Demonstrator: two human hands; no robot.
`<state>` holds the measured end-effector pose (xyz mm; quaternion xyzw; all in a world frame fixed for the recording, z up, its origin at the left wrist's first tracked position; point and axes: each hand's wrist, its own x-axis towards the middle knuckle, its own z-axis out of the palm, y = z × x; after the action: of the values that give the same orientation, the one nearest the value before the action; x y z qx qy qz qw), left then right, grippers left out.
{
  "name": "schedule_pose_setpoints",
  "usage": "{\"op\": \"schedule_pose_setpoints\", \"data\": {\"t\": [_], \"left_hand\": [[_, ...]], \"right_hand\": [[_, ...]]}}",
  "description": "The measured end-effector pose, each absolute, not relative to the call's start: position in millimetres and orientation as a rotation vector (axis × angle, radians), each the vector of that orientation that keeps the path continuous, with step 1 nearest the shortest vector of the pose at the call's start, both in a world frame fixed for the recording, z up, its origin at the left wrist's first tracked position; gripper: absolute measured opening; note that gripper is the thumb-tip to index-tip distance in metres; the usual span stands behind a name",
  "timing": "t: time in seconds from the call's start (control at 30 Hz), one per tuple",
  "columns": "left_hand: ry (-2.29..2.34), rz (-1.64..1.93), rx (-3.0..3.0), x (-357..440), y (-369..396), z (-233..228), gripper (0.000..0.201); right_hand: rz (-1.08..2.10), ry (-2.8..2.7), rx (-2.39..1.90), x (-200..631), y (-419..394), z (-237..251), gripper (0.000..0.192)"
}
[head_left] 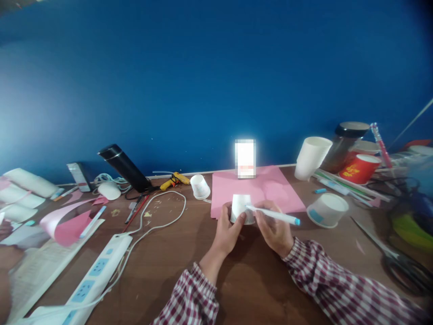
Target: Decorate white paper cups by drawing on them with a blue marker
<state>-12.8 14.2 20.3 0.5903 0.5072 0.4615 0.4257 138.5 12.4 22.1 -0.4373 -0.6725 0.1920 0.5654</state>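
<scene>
Upside down in front of me is a small white paper cup [241, 206]. My left hand [227, 231] wraps around its left side, the thumb across the front. A white marker pen [275, 215] with a light blue end is gripped in my right hand [274, 228]; its tip meets or nearly meets the cup's front. Any mark on the cup is too small to make out. Beneath and behind the cup lies pink paper [225, 189], with a bright, pixelated upright panel [245, 158] at its back edge.
At left are a power strip [89, 280] with a looping white cable, a black thermos [125, 167], a yellow glue gun [175, 179] and another person's hand [8, 262]. At right stand paper cups [327, 210], a red cup [360, 169] and black-handled scissors [399, 262]. A blue wall [203, 81] rises behind.
</scene>
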Motion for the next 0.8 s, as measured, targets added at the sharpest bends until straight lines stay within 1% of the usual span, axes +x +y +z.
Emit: {"op": "schedule_pose_setpoints", "data": {"t": [0.47, 0.8], "left_hand": [[1.217, 1.155, 1.502, -11.8, 13.9, 22.6, 0.035], [1.217, 1.116, 1.503, -11.8, 13.6, 20.6, 0.037]], "right_hand": [[0.500, -1.577, -1.035, 138.8, 13.4, 19.5, 0.009], [0.462, -1.602, -1.054, 138.8, 13.8, 22.9, 0.012]]}}
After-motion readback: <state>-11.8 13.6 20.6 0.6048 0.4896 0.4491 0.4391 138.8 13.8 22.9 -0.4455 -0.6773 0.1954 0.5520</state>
